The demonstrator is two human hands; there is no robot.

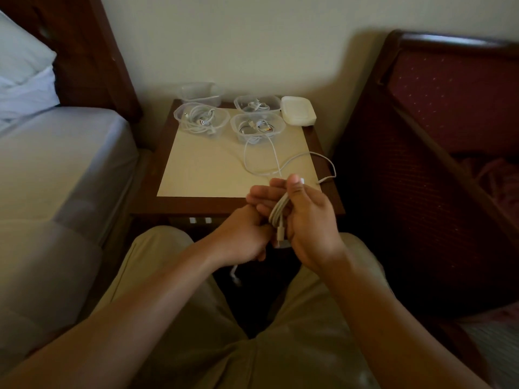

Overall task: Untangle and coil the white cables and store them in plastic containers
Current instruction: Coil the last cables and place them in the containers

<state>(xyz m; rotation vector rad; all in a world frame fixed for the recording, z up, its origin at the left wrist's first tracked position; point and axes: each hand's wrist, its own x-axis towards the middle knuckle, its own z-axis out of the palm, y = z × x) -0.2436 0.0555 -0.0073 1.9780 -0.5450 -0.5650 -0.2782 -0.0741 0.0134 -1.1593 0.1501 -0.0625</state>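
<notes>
The white cable (pixel 278 211) is being coiled: its loops lie in the right hand (pixel 306 220), thumb pinching them, while the left hand (pixel 247 234) grips below. Next, wind in the loose tail (pixel 280 164) trailing toward 12 o'clock.

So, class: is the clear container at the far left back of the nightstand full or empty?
Empty. The back-left container shows only clear walls, with no white cable inside, unlike the front-left container, which holds a coiled cable.
</notes>
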